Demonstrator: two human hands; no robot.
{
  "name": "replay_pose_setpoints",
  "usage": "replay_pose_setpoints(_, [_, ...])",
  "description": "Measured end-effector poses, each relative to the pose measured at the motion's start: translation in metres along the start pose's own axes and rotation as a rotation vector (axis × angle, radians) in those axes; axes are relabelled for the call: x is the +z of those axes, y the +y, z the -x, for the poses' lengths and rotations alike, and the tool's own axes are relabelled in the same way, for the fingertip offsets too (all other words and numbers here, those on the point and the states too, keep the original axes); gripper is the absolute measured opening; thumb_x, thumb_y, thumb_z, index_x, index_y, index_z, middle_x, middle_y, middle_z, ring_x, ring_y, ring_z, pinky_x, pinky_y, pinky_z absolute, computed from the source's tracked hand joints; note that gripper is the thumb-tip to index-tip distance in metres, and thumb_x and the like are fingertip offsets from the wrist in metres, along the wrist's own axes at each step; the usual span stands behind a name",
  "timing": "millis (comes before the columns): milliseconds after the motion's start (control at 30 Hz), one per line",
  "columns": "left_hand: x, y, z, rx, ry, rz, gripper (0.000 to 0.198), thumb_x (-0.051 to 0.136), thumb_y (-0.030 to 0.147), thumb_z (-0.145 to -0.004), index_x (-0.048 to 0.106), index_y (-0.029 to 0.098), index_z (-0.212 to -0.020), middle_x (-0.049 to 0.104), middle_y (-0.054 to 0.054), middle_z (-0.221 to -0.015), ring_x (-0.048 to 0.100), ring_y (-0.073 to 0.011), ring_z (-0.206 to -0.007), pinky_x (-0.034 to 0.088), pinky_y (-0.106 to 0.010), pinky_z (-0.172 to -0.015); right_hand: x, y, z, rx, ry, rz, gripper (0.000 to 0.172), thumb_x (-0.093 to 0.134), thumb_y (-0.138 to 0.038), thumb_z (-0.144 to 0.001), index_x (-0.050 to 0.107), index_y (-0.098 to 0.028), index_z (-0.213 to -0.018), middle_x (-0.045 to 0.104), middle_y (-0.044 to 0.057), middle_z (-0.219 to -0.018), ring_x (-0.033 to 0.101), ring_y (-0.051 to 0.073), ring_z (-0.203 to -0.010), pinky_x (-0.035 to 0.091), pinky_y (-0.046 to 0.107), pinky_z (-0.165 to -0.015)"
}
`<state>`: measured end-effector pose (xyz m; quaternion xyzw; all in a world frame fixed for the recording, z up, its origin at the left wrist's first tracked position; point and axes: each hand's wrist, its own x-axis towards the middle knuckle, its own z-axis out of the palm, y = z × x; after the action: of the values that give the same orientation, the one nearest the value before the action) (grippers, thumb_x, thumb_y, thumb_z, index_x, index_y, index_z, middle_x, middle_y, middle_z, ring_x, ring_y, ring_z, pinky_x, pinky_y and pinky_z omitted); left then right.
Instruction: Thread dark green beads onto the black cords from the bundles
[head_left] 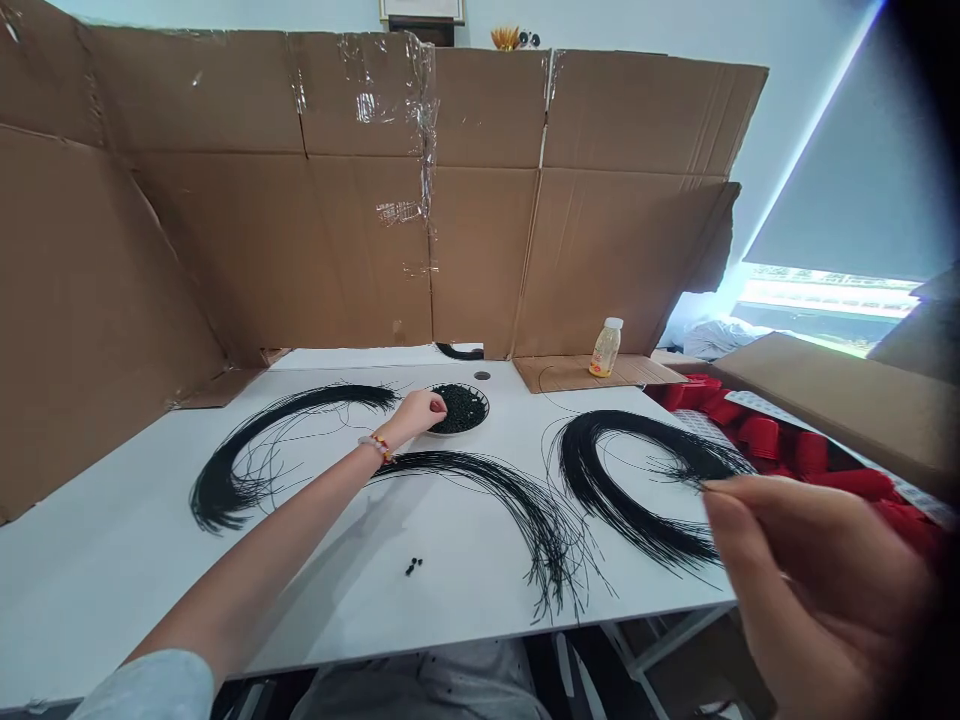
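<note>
My left hand (420,412) reaches over a shallow dish (486,418) filled with small dark green-black pieces like beads (461,405). Its fingertips are pinched together at the left side of the heap, and whatever is between them is hidden. Close to the camera on the right, my right hand (817,580) is raised with thumb and forefinger pinched. A thin dark tip shows at those fingertips, too small to name. Behind it lies a curled bundle of thin black strands (592,470). A second bundle of black strands (517,485) arcs below the dish, and a third bundle (225,480) curves at left.
Several loose black pieces (413,566) lie on the white table (315,600) near its front edge. Cardboard walls (337,240) stand around the back and left. A small white-capped bottle (606,348) stands at back right. Red spools (761,437) fill a box on the right.
</note>
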<state>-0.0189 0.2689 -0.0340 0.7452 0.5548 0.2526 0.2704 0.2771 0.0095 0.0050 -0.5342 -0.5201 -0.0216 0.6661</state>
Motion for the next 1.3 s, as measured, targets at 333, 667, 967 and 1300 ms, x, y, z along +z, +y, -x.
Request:
replay_pose_setpoints(333, [0.022, 0.082, 0.168, 0.086, 0.011, 0.736, 0.027, 0.082, 0.049, -0.078, 0.084, 0.023, -0.088, 0.074, -0.004, -0.082, 0.057, -0.0142, -0.070, 0.048, -0.027, -0.067, 0.073, -0.024, 0.011, 0.459, -0.702, -0.717, 0.023, 0.071, -0.038, -0.095, 0.068, -0.019, -0.083, 0.067, 0.002, -0.080, 0.064, 0.014, -0.070, 0.058, 0.020, -0.054])
replay_pose_setpoints(667, [0.059, 0.096, 0.204, 0.121, 0.202, 1.448, 0.016, 0.097, 0.033, -0.065, 0.084, 0.027, -0.073, 0.065, 0.003, -0.071, 0.060, -0.0101, -0.072, 0.051, -0.019, -0.069, 0.074, -0.055, 0.043, 0.524, -0.643, -0.834, 0.017, 0.076, -0.024, -0.088, 0.067, -0.021, -0.074, 0.073, 0.002, -0.087, 0.072, 0.015, -0.080, 0.064, 0.026, -0.081])
replay_pose_setpoints(967, [0.056, 0.105, 0.212, 0.125, 0.128, 1.520, 0.014, 0.096, 0.031, -0.068, 0.083, 0.028, -0.070, 0.063, 0.004, -0.073, 0.061, -0.0074, -0.071, 0.052, -0.016, -0.070, 0.066, -0.068, 0.044, 0.413, -0.594, -0.718, 0.018, 0.072, -0.010, -0.079, 0.063, -0.023, -0.070, 0.076, 0.001, -0.084, 0.074, 0.018, -0.082, 0.066, 0.028, -0.077])
replay_pose_setpoints(1300, [0.055, 0.111, 0.215, 0.087, 0.117, 1.541, 0.016, 0.097, 0.032, -0.065, 0.083, 0.027, -0.070, 0.058, 0.004, -0.073, 0.061, -0.0077, -0.070, 0.054, -0.017, -0.071, 0.066, -0.067, 0.045, 0.358, -0.574, -0.704, 0.019, 0.068, -0.007, -0.077, 0.062, -0.024, -0.071, 0.075, 0.000, -0.082, 0.072, 0.016, -0.075, 0.066, 0.026, -0.077])
